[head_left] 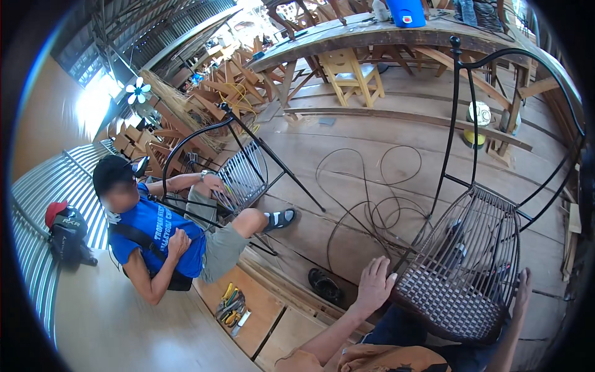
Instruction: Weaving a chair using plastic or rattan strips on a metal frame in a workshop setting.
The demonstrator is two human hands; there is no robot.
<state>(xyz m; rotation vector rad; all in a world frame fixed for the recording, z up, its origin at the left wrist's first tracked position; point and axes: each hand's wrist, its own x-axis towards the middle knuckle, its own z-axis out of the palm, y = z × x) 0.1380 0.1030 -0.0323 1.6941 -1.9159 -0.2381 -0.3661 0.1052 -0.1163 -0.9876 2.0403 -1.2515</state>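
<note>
A black metal-framed chair (472, 146) stands in front of me. Its seat (449, 304) is tightly woven in dark and light strips at the near end, while long strands run unwoven toward the backrest. My left hand (375, 286) is at the seat's left edge, fingers extended and holding nothing. On the opposite edge is my right hand (523, 294), seen side-on with its fingers straight and nothing in its grasp. I cannot tell how firmly either hand touches the frame.
Left of me, a seated person in a blue shirt (164, 232) has a hand on a similar chair (245, 177). Pliers and other hand tools (232, 308) lie on a wooden board. Long loose strands (372, 204) coil over the floor. A workbench (359, 40) stands beyond.
</note>
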